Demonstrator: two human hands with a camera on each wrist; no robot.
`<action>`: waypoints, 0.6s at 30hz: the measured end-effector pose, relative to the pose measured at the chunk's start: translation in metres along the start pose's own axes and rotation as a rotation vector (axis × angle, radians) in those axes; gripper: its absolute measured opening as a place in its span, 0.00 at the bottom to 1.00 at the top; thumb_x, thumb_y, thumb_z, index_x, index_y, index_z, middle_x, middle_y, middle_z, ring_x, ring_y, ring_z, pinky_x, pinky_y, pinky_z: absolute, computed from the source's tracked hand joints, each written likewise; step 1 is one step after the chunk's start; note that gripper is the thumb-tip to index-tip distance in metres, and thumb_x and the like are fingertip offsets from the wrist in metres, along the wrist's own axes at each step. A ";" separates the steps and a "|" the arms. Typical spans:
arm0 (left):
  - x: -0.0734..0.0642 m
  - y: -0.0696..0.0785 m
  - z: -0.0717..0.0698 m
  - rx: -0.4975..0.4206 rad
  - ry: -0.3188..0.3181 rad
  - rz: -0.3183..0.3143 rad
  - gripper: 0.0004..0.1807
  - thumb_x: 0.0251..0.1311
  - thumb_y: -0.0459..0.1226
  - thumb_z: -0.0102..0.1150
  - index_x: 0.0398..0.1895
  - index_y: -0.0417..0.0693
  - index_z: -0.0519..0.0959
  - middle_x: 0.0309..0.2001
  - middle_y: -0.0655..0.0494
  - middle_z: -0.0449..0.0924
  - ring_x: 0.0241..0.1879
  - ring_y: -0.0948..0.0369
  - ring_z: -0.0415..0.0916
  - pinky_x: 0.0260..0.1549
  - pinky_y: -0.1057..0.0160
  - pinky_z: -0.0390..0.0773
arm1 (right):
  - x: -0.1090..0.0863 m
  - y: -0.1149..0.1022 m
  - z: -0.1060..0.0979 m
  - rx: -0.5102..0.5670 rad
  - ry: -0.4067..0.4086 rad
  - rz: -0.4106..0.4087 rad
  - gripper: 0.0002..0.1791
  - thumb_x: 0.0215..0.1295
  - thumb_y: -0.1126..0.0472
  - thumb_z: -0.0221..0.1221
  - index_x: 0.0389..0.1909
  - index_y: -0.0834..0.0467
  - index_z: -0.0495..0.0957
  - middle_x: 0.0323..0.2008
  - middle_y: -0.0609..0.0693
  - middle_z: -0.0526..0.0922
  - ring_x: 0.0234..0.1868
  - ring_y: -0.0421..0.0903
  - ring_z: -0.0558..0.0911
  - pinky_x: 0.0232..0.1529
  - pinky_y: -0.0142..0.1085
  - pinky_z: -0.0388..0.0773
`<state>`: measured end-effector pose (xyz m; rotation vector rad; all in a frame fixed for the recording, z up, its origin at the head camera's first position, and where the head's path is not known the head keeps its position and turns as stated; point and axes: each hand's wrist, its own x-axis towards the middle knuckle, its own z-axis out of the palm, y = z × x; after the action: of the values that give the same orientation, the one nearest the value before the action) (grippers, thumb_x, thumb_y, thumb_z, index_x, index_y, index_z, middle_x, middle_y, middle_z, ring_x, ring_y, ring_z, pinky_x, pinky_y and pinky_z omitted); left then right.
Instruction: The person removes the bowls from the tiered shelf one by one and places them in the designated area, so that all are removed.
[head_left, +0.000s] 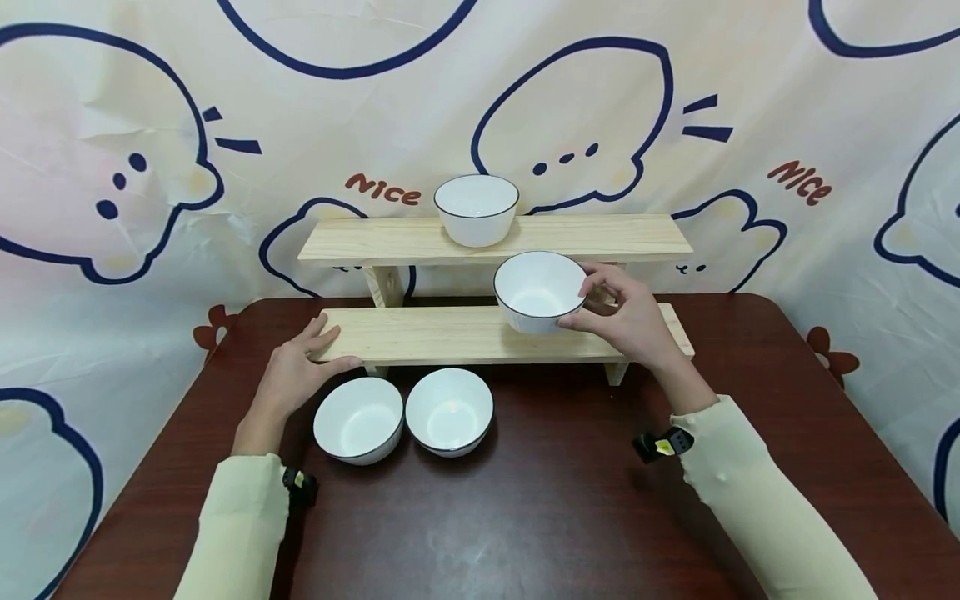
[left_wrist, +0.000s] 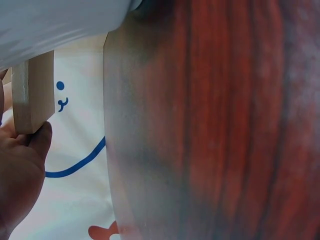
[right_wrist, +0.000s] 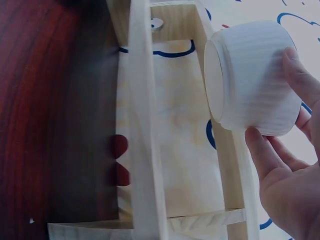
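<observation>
My right hand (head_left: 630, 321) holds a white dark-rimmed bowl (head_left: 536, 287) by its right side, thumb near the front and fingers at the rim. In the right wrist view, fingers and thumb (right_wrist: 265, 155) press the ribbed outer wall of this bowl (right_wrist: 260, 75), its base facing the shelf boards. The bowl overlaps the lower board of a two-tier wooden shelf (head_left: 420, 333) in the head view. At that board's left end, my left hand (head_left: 292, 375) grips the edge, thumb along the front. The left wrist view shows the board end (left_wrist: 37, 95) between fingers and thumb.
Another white bowl (head_left: 476, 212) stands on the upper board (head_left: 600, 237). Two more bowls, the left one (head_left: 360, 421) and the right one (head_left: 450, 412), sit side by side on the dark wooden table (head_left: 525, 517) before the shelf. A patterned cloth (head_left: 420, 108) hangs behind.
</observation>
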<state>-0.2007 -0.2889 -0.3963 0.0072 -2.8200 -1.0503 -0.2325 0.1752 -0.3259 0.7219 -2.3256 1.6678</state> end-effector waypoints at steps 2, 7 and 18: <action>0.000 0.000 0.000 0.001 0.000 0.000 0.48 0.55 0.57 0.73 0.71 0.37 0.67 0.78 0.41 0.51 0.76 0.40 0.50 0.65 0.37 0.63 | -0.002 0.002 0.001 -0.004 -0.006 0.006 0.19 0.51 0.70 0.76 0.38 0.66 0.76 0.64 0.58 0.75 0.61 0.58 0.76 0.54 0.43 0.81; 0.000 0.000 0.000 0.002 -0.002 -0.002 0.49 0.55 0.58 0.72 0.71 0.37 0.67 0.79 0.42 0.51 0.76 0.39 0.50 0.65 0.37 0.63 | -0.008 0.005 0.005 0.006 -0.024 0.021 0.19 0.51 0.71 0.76 0.37 0.66 0.75 0.64 0.58 0.74 0.63 0.57 0.74 0.55 0.49 0.80; 0.001 0.000 0.000 0.005 0.001 -0.011 0.49 0.55 0.58 0.72 0.71 0.37 0.67 0.78 0.42 0.51 0.76 0.39 0.51 0.65 0.37 0.64 | -0.020 0.007 0.010 -0.014 -0.057 0.075 0.19 0.50 0.67 0.78 0.36 0.63 0.76 0.65 0.57 0.72 0.66 0.56 0.70 0.58 0.55 0.77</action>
<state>-0.2016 -0.2888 -0.3963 0.0232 -2.8251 -1.0456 -0.2174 0.1731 -0.3442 0.6973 -2.4293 1.6812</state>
